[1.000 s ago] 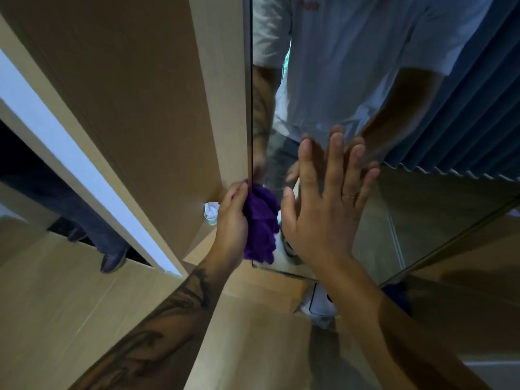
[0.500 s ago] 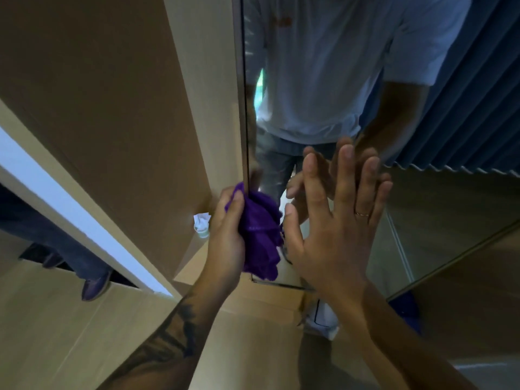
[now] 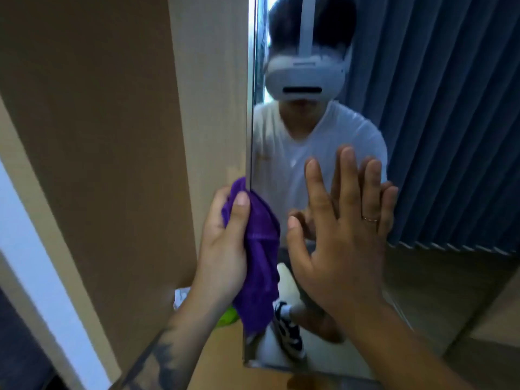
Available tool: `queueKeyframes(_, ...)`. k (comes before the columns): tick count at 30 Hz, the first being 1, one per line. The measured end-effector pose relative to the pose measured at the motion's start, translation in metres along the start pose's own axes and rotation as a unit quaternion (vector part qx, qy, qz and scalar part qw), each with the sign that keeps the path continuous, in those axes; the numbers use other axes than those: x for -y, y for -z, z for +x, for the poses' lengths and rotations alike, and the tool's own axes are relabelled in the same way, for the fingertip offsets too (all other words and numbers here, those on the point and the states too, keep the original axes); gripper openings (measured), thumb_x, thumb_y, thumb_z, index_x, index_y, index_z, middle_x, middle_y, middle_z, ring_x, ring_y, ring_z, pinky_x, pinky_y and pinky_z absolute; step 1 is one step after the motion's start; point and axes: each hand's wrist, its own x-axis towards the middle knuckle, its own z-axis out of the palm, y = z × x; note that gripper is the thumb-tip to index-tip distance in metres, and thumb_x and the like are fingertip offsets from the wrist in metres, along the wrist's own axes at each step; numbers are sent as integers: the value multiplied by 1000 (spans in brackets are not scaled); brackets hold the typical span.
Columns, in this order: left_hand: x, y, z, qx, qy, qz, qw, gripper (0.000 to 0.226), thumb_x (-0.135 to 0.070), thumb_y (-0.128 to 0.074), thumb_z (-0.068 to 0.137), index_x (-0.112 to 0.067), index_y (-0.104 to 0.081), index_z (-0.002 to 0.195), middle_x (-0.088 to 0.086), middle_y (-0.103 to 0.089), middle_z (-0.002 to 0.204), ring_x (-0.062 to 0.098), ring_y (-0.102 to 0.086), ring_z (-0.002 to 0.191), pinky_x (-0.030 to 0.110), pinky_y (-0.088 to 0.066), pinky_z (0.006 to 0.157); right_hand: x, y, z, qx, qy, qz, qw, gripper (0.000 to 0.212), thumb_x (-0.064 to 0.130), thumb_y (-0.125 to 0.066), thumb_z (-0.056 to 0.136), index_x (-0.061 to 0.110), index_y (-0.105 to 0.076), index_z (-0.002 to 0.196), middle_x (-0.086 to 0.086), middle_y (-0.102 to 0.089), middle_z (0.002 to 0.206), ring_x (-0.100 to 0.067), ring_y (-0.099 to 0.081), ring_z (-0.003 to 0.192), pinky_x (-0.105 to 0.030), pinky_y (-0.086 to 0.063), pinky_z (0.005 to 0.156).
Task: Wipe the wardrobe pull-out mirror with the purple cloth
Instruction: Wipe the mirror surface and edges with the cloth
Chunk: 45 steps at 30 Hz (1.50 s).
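Gripping the purple cloth, the left hand is curled round it, thumb on top, and the cloth is pressed over the left edge of the pull-out mirror. The right hand is laid flat on the glass, fingers straight and spread, a ring worn on one finger. Beside the mirror a wooden wardrobe panel is seen, and blue curtains are reflected in the glass.

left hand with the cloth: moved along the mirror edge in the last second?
Cannot tell. The left hand grips the purple cloth over the mirror's left edge; the camera tilted up, so no reliable reference.
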Motion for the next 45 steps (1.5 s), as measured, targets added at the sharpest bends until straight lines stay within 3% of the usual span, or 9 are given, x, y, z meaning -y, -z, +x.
queueKeyframes(3,20,8,-12,6,-12,27,1000,22,-37,-52,109,-37,-67,92,-11,-62,75,6,-59,69,22,-52,67,-4,-6,4,-27,19,-19,999,78,47,-54,97,24,-24,165,-13,-7,173,-40,-3,159,-62,-3,126)
queueKeyframes(7,3,0,17,-23,-74,87,993,20,-34,-52,111,-30,-64,96,-22,-66,72,-6,-61,69,11,-46,67,-10,-16,-1,-27,44,-62,997,72,53,-40,102,27,-17,166,-13,-3,174,-38,2,160,-59,1,127)
queueKeyframes(11,-39,-16,54,6,-62,31,998,16,-35,-55,109,-24,-61,100,-2,-66,89,16,-66,84,32,-54,81,-13,-23,-7,-30,43,-83,995,69,54,-43,102,30,-23,164,-10,-6,174,-36,0,160,-58,-1,127)
queueKeyframes(16,-8,-4,17,0,-80,38,996,27,-40,-55,109,-20,-61,126,2,-69,109,21,-69,102,39,-56,95,-10,-18,-16,-63,46,-62,995,67,52,-42,103,30,-26,164,-10,-10,174,-36,-4,160,-58,-4,128)
queueKeyframes(22,3,5,-4,9,-81,52,995,19,-37,-53,110,-22,-62,105,5,-65,96,22,-64,91,37,-52,85,-9,-17,-39,-37,56,-79,995,66,51,-42,104,28,-26,164,-13,-9,173,-37,-4,160,-60,-7,127)
queueKeyframes(28,-48,-19,41,-26,-150,94,984,22,-40,-50,110,-21,-61,114,-1,-65,99,18,-64,94,35,-53,88,-13,-11,-40,-5,69,-95,993,70,56,-42,103,31,-21,164,-12,-6,174,-36,-2,160,-58,-7,128)
queueKeyframes(37,36,21,-37,9,-122,86,989,14,-41,-56,108,-33,-66,106,-4,-76,98,15,-73,91,33,-56,83,-7,3,-48,23,61,-82,995,71,57,-40,103,32,-16,165,-10,1,174,-33,4,160,-54,-2,128)
queueKeyframes(42,4,7,-2,-12,-132,68,989,30,-38,-54,109,-19,-65,129,-8,-70,105,8,-67,93,26,-51,83,-7,15,-45,38,67,-95,992,72,59,-44,102,33,-19,165,-9,-3,174,-33,-1,160,-54,-9,128)
queueKeyframes(45,-5,-2,12,-35,-165,78,983,29,-38,-54,109,-15,-66,119,-12,-66,96,2,-61,84,21,-46,77,-7,14,-50,36,69,-97,992,74,59,-44,102,32,-18,165,-10,-2,174,-33,-1,160,-55,-10,128)
